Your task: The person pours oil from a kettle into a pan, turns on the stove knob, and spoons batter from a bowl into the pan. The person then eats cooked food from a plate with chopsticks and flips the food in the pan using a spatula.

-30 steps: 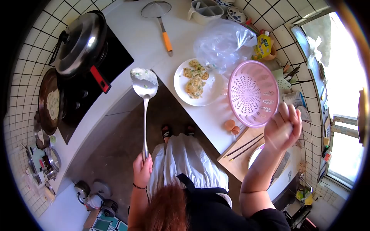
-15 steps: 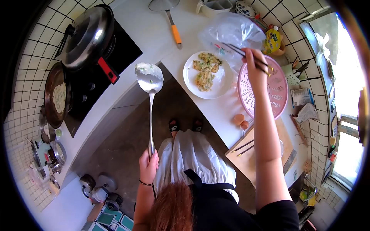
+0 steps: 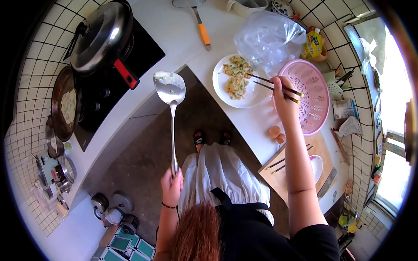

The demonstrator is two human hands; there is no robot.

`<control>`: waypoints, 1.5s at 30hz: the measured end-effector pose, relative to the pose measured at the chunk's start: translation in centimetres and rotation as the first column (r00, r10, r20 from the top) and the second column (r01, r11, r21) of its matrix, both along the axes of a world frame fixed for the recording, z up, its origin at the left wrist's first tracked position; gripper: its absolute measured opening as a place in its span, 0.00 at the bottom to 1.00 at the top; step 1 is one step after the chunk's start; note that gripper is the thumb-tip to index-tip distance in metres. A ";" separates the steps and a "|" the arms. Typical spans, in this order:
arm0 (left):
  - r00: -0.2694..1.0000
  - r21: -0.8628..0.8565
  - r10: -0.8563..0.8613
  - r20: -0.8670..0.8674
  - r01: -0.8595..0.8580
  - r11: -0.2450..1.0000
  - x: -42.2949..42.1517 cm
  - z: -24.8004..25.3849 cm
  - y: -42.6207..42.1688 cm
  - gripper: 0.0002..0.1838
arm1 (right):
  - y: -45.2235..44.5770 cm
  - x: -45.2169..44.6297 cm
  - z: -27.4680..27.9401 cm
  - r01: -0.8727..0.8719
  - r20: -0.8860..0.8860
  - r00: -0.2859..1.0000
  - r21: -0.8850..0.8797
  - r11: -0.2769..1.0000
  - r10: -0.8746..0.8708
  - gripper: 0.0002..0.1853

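My left hand is closed round the handle of a metal wok spatula, held upright over the floor gap. Pale batter with green bits clings to its blade. In my right hand is a pair of dark chopsticks, their tips reaching over a white plate. One tip is at or close to the browned pancake pieces on that plate; whether it touches them I cannot tell. Beside my right hand lies a pink plastic basket.
On the left, a frying pan holds a pale pancake, near a lidded pan with a red handle. Eggshells, a wooden board, a plastic bag and an orange-handled strainer lie on the counter.
My right hand has moved down, swinging the chopstick tips from the plastic bag to the food on the plate. The spatula stays almost where it was in my left hand.
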State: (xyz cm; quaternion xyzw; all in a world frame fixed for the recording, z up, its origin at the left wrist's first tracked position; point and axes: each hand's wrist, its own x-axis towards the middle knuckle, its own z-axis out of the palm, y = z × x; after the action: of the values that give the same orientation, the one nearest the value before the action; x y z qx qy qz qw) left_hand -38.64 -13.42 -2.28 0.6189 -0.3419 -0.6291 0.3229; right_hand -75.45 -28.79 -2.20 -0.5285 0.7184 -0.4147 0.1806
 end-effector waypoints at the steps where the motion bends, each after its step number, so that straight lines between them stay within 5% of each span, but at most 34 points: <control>1: 1.000 0.001 -0.002 -0.003 0.002 1.000 0.0 0.0 -0.1 0.07 | -0.3 0.0 -0.7 -0.003 -0.023 1.000 -0.005 1.000 0.003 0.08; 12: 1.000 -0.006 -0.005 -0.007 0.005 1.000 -0.1 -0.2 -0.1 0.07 | -1.5 0.1 -2.4 -0.236 -0.169 0.963 -0.140 0.962 0.212 0.03; 14: 1.000 0.009 -0.009 -0.004 0.009 1.000 0.0 0.1 -0.2 0.07 | -1.3 -0.4 -2.3 -0.218 -0.121 0.972 -0.130 0.967 0.203 0.03; 17: 1.000 -0.004 -0.019 -0.005 0.019 1.000 -0.1 -0.2 -0.2 0.07 | -0.6 -1.0 -2.5 -0.073 0.248 0.966 0.013 0.997 0.068 0.05; 21: 1.000 0.002 -0.016 0.000 0.016 1.000 0.0 -0.3 -0.1 0.08 | 1.0 -2.8 -3.0 0.018 0.495 0.867 0.088 0.996 -0.059 0.10; 29: 0.999 -0.008 -0.026 0.023 0.026 1.000 0.0 -0.4 -0.2 0.09 | 2.8 -4.9 -0.7 0.183 0.724 0.659 0.110 0.977 -0.205 0.13; 37: 0.999 0.003 -0.039 0.011 0.039 0.999 -0.4 -0.3 -0.8 0.08 | 4.1 -6.3 0.9 0.243 0.935 0.336 0.028 0.970 -0.111 0.09; 45: 0.997 -0.002 -0.070 0.029 0.071 0.998 -0.6 -0.2 -0.9 0.07 | 4.6 -6.3 2.1 0.238 0.976 0.213 -0.019 0.971 -0.033 0.08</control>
State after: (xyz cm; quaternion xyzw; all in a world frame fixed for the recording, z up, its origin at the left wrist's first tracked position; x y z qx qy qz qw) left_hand -39.29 -14.27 -2.51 0.6150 -0.3690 -0.6306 0.2964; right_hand -81.78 -24.21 -0.11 -0.1040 0.4563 -0.7243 0.5063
